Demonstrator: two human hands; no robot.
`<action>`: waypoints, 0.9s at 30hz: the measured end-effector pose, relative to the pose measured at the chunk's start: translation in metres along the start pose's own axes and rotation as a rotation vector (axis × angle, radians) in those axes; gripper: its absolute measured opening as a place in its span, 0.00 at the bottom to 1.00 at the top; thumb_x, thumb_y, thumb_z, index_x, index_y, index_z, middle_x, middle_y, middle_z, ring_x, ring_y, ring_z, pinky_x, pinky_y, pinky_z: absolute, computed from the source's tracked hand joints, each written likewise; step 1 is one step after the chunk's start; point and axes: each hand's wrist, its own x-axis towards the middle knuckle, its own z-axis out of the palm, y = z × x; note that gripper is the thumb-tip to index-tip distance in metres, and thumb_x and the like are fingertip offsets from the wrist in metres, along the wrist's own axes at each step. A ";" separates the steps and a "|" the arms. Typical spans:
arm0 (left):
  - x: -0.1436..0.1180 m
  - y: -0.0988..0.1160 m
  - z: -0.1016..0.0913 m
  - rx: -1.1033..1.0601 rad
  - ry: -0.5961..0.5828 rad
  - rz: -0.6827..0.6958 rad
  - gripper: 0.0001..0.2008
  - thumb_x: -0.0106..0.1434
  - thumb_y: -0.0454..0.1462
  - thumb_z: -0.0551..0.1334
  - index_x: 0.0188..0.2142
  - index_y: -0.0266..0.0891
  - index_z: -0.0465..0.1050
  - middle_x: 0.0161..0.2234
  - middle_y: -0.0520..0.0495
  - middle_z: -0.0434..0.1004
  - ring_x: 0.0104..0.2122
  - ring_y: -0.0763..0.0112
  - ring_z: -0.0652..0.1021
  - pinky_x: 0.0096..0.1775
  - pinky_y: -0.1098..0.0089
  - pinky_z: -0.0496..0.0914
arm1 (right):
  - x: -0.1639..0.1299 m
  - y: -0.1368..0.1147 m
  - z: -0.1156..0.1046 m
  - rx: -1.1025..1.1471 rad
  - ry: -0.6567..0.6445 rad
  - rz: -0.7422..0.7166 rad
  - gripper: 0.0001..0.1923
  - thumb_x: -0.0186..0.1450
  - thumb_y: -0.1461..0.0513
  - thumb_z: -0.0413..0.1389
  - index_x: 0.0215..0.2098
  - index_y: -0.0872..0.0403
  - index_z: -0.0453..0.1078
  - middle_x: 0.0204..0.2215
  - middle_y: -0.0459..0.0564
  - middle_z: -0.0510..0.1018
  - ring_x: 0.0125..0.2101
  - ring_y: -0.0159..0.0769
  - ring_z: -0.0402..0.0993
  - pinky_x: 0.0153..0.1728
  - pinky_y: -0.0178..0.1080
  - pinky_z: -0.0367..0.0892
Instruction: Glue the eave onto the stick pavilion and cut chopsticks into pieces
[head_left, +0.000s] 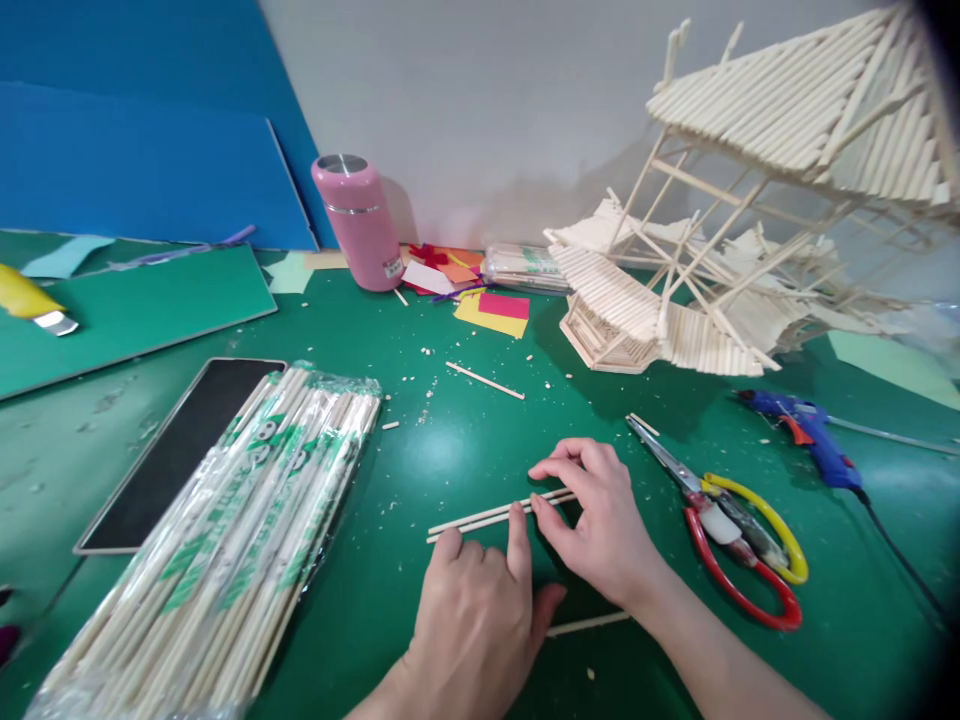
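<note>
**Two hands on a pair of thin wooden sticks**

The left hand (480, 610) lies flat-knuckled near the desk's near edge, its index finger stretched forward so the tip presses down on the pair of sticks (480, 519); its other fingers are curled loosely and grip nothing. The right hand (600, 525) comes in from the near right, its fingers bent in an open claw over the sticks' right end, with thumb and fingertips touching that end rather than closing round it. The two sticks lie side by side, touching, on the green desk (450, 440), running left to right with the right end slightly farther from the person.

A single short stick (589, 624) lies on the desk just under the right wrist. Just right of the right hand lie scissors (731, 530) with red and yellow handles, their blades pointing toward the far left. Beyond them, toward the right edge, rests a blue glue gun (810, 430). Another loose stick (485, 381) lies farther out at mid-desk. On the near left sits a plastic-wrapped bundle of sticks (225, 560), partly resting on a dark tablet (180, 450). Toward the far edge stand a pink bottle (358, 222) and scraps of coloured paper (491, 308). A stick-built model house (750, 220) fills the far right corner.
</note>
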 end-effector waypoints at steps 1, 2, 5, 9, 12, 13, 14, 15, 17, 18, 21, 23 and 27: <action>0.000 0.000 0.000 0.002 -0.001 -0.002 0.25 0.60 0.45 0.50 0.49 0.27 0.65 0.16 0.46 0.70 0.19 0.66 0.71 0.30 0.61 0.63 | -0.001 0.001 0.000 0.006 0.010 -0.003 0.09 0.54 0.64 0.54 0.35 0.50 0.68 0.37 0.50 0.66 0.40 0.42 0.63 0.40 0.45 0.57; 0.000 0.001 0.000 0.004 -0.002 -0.005 0.25 0.59 0.45 0.51 0.49 0.27 0.65 0.16 0.46 0.70 0.19 0.65 0.71 0.30 0.61 0.63 | -0.001 0.003 -0.001 0.011 0.022 -0.004 0.09 0.54 0.65 0.54 0.35 0.50 0.68 0.37 0.50 0.66 0.40 0.42 0.63 0.40 0.45 0.58; 0.000 0.001 0.000 0.006 -0.010 -0.008 0.25 0.59 0.45 0.51 0.49 0.27 0.65 0.16 0.46 0.70 0.19 0.65 0.71 0.30 0.60 0.63 | -0.001 0.007 -0.004 0.025 0.056 -0.005 0.10 0.54 0.66 0.53 0.34 0.50 0.68 0.36 0.50 0.66 0.39 0.42 0.63 0.40 0.45 0.59; 0.001 0.001 0.000 0.004 -0.033 -0.006 0.25 0.60 0.44 0.50 0.50 0.28 0.64 0.16 0.46 0.70 0.19 0.65 0.71 0.29 0.61 0.62 | 0.002 0.015 -0.012 0.049 0.107 0.007 0.10 0.54 0.68 0.51 0.34 0.51 0.68 0.35 0.51 0.66 0.40 0.42 0.64 0.40 0.44 0.61; 0.002 0.001 0.000 0.015 -0.037 -0.007 0.24 0.60 0.44 0.50 0.50 0.29 0.65 0.16 0.46 0.69 0.19 0.65 0.71 0.29 0.61 0.62 | 0.004 0.023 -0.020 0.078 0.143 0.036 0.09 0.56 0.67 0.50 0.34 0.52 0.67 0.35 0.51 0.66 0.39 0.41 0.65 0.40 0.42 0.62; 0.003 0.001 0.000 0.022 -0.042 -0.009 0.24 0.60 0.44 0.50 0.50 0.29 0.65 0.16 0.46 0.69 0.19 0.66 0.71 0.29 0.61 0.62 | 0.005 0.025 -0.022 0.082 0.149 0.050 0.09 0.56 0.67 0.50 0.35 0.52 0.67 0.35 0.51 0.67 0.38 0.40 0.65 0.38 0.41 0.63; 0.003 0.002 0.000 0.030 -0.049 -0.011 0.24 0.60 0.45 0.51 0.50 0.29 0.65 0.16 0.47 0.69 0.19 0.66 0.71 0.29 0.62 0.62 | 0.005 0.028 -0.024 0.084 0.150 0.065 0.09 0.57 0.66 0.50 0.35 0.52 0.67 0.36 0.51 0.67 0.37 0.39 0.66 0.36 0.40 0.64; 0.003 0.002 0.000 0.040 -0.054 -0.014 0.25 0.59 0.45 0.51 0.50 0.30 0.64 0.16 0.47 0.69 0.19 0.66 0.71 0.29 0.62 0.62 | 0.006 0.030 -0.025 0.088 0.148 0.077 0.09 0.57 0.66 0.50 0.36 0.52 0.67 0.36 0.50 0.68 0.35 0.38 0.67 0.34 0.39 0.64; 0.003 0.004 0.000 0.057 -0.066 -0.017 0.25 0.60 0.45 0.51 0.51 0.30 0.64 0.15 0.47 0.68 0.19 0.65 0.70 0.30 0.61 0.62 | 0.006 0.033 -0.027 0.110 0.132 0.089 0.09 0.58 0.65 0.50 0.37 0.52 0.67 0.35 0.49 0.69 0.33 0.36 0.67 0.31 0.37 0.64; 0.003 0.004 0.000 0.065 -0.070 -0.018 0.25 0.60 0.44 0.50 0.51 0.29 0.63 0.15 0.47 0.68 0.19 0.65 0.70 0.30 0.61 0.62 | 0.006 0.034 -0.028 0.124 0.115 0.092 0.09 0.59 0.65 0.49 0.37 0.52 0.67 0.34 0.49 0.70 0.32 0.35 0.67 0.31 0.36 0.64; 0.001 0.007 0.000 0.090 -0.087 -0.024 0.25 0.61 0.44 0.49 0.52 0.29 0.61 0.16 0.46 0.68 0.19 0.64 0.70 0.30 0.61 0.62 | 0.005 0.034 -0.028 0.162 0.016 0.106 0.08 0.60 0.65 0.49 0.36 0.52 0.67 0.32 0.48 0.71 0.31 0.34 0.67 0.30 0.35 0.64; 0.000 0.010 0.000 0.105 -0.103 -0.033 0.25 0.61 0.44 0.49 0.53 0.29 0.61 0.17 0.46 0.68 0.20 0.65 0.70 0.29 0.62 0.62 | 0.005 0.033 -0.028 0.174 -0.059 0.115 0.07 0.60 0.64 0.49 0.36 0.52 0.67 0.31 0.49 0.71 0.30 0.34 0.68 0.30 0.35 0.65; 0.002 0.016 -0.002 0.114 -0.126 -0.061 0.27 0.61 0.46 0.48 0.52 0.28 0.61 0.17 0.45 0.69 0.20 0.65 0.71 0.30 0.62 0.61 | 0.004 0.034 -0.028 0.150 -0.105 0.099 0.08 0.60 0.65 0.48 0.35 0.52 0.68 0.30 0.48 0.72 0.29 0.34 0.68 0.30 0.36 0.65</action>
